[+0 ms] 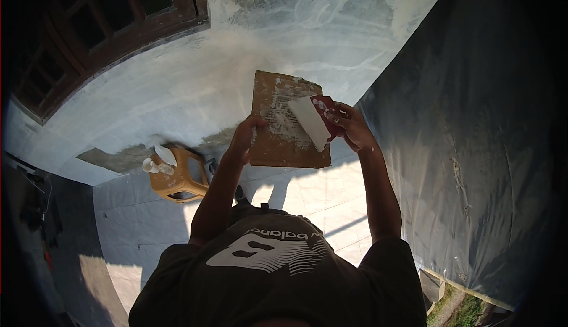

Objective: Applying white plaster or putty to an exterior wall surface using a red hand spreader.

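My left hand (244,136) grips the left edge of a brown rectangular board (290,154), its thumb lying on the face. White putty is smeared over much of the board's upper surface. In my right hand (354,127) is a wide putty scraper (312,122) with a pale, flat blade and a dark red grip spotted with white. The fingers close around the red part. Its blade lies slanted across the right half of the board, seemingly against the face. Both hands are raised in front of my body, near the wall.
Ahead stands a wall (236,55) patched with white filler, with a brown-framed window (127,16) at upper left. A tan plastic stool (192,170) holding whitish items stands by the wall's foot. Dark sheeting (461,126) hangs at right. Sunlight crosses the tiled floor (319,191).
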`<state>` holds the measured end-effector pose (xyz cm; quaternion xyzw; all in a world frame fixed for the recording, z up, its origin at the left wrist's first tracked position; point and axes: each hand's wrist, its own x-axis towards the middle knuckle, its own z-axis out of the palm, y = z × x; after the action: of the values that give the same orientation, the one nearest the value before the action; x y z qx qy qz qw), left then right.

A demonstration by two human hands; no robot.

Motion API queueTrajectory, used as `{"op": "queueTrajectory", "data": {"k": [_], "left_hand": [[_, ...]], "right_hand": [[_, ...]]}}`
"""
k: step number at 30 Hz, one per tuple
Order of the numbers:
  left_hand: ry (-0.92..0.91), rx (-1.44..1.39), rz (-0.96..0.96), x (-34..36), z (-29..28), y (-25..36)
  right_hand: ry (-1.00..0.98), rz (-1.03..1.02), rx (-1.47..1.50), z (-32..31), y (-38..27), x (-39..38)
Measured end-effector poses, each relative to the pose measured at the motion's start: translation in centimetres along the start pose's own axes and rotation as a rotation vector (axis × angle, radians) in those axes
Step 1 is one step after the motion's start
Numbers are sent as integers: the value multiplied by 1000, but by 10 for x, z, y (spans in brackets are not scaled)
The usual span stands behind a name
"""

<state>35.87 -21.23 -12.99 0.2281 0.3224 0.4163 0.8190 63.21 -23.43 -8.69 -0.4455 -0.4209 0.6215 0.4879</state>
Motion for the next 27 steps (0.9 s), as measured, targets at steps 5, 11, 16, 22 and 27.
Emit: {"op": "queueTrajectory", "data": {"k": [5, 11, 16, 22, 27], "left_hand": [[4, -40, 4, 17, -2, -8], [18, -38, 25, 52, 3, 1], [-50, -96, 38, 104, 3, 37], [-70, -45, 59, 149, 22, 87], [-86, 21, 110, 173, 27, 108]], "right_hand": [[80, -8, -240, 2, 3, 7], [-7, 38, 53, -25, 0, 37], [44, -71, 289, -27, -34, 75], [94, -195, 427, -41, -66, 120], [208, -318, 487, -42, -97, 138]]}}
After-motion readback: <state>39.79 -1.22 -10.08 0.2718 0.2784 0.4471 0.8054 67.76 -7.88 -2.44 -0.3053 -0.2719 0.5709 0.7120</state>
